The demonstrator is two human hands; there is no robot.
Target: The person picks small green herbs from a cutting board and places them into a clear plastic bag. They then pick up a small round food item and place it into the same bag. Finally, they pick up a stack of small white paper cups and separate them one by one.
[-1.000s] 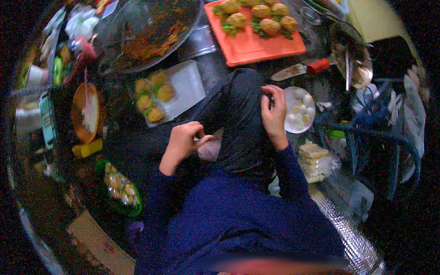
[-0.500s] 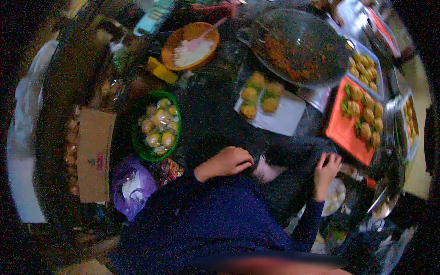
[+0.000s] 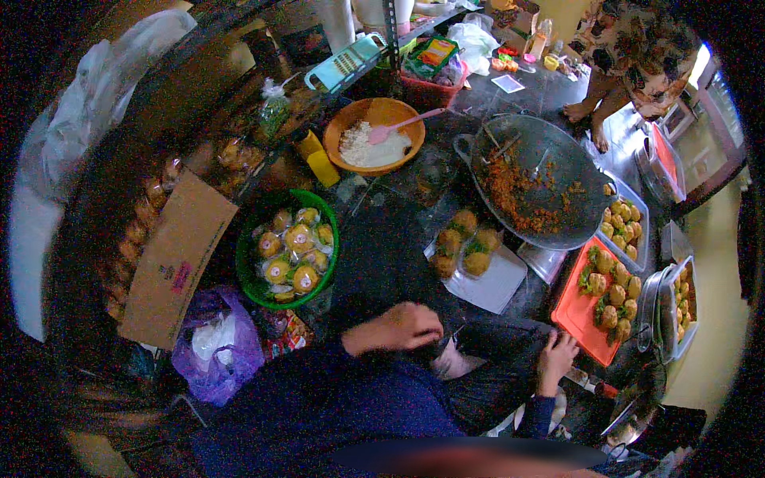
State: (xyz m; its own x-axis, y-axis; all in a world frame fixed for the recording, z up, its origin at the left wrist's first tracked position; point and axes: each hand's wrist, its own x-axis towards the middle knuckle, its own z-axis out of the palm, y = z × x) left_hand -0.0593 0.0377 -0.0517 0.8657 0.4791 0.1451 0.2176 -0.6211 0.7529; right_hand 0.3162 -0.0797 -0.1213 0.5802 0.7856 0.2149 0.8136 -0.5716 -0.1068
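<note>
My left hand [image 3: 396,328] rests over my lap, its fingers curled in and the palm hidden. Whether anything is inside it I cannot make out. My right hand [image 3: 555,356] lies on my dark-trousered knee with its fingers apart, holding nothing. Close by it is an orange tray [image 3: 575,312] of round golden-brown buns or fried balls with green leaves. Ahead of my hands, a white tray [image 3: 488,285] carries several similar balls in clear packs. To the left, a green basket [image 3: 333,267] holds wrapped round pieces with small labels.
A large wok [image 3: 570,171] contains an orange-brown crumbly filling. Behind my legs stands an orange bowl [image 3: 339,119] with white contents and a pink spatula [image 3: 382,131]. A cardboard box [image 3: 179,259] and purple bag [image 3: 215,342] are left. Another person's feet [image 3: 590,115] show at far right.
My view has tilted up and turned, bringing the shelf and another person's legs into sight. My right hand has settled on my knee; my left hand stays over my lap.
</note>
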